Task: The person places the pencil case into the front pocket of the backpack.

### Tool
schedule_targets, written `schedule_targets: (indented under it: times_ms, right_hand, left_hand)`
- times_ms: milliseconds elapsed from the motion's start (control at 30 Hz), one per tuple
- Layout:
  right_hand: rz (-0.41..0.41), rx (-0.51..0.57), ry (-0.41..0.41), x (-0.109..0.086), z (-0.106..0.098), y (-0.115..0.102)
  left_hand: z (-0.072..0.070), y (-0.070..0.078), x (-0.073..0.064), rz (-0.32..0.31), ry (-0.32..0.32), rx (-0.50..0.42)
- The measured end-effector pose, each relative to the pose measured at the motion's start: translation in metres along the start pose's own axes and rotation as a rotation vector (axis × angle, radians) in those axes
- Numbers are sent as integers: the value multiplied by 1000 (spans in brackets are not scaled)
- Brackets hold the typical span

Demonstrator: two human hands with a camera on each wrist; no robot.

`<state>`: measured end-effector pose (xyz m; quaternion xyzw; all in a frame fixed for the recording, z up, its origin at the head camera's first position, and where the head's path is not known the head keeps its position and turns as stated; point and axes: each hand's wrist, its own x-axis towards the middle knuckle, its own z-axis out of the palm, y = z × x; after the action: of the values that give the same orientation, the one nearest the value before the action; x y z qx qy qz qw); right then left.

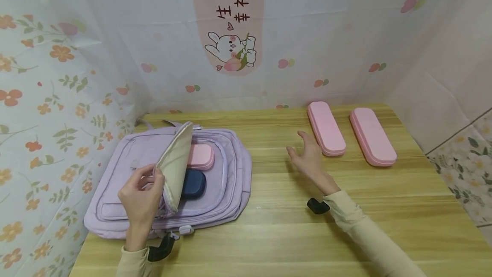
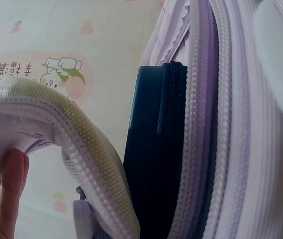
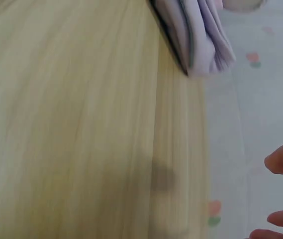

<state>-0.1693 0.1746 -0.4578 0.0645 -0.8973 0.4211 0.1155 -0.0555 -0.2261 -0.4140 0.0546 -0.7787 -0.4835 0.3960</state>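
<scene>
A lavender backpack lies flat on the left of the table, its front pocket unzipped. My left hand pinches the edge of the pocket flap and holds it raised, cream lining showing. Inside the pocket, partly behind the flap, are a pink case and a dark blue zipped case; the left wrist view shows the blue case close up. My right hand hovers over the table with fingers spread, holding nothing. Just beyond it lies a pink oblong case.
A second pink oblong case lies farther right on the wooden table. Behind the table hangs a printed curtain, and a floral sheet covers the left side. A strap buckle sticks out at the backpack's near edge.
</scene>
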Motion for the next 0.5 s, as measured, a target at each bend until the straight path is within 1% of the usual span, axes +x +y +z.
schedule_targets:
  times_ms: [100, 267, 367, 500]
  right_hand:
    - [7, -32, 41, 0, -11, 9]
    - [35, -56, 120, -1, -27, 25]
    - [58, -78, 140, -2, -35, 36]
    - [60, -123, 172, -6, -41, 52]
  left_hand:
    - [0, 0, -1, 3, -5, 4]
    - [1, 0, -1, 8, -1, 12]
    - [1, 0, 0, 7, -2, 20]
    - [1, 1, 0, 10, -6, 20]
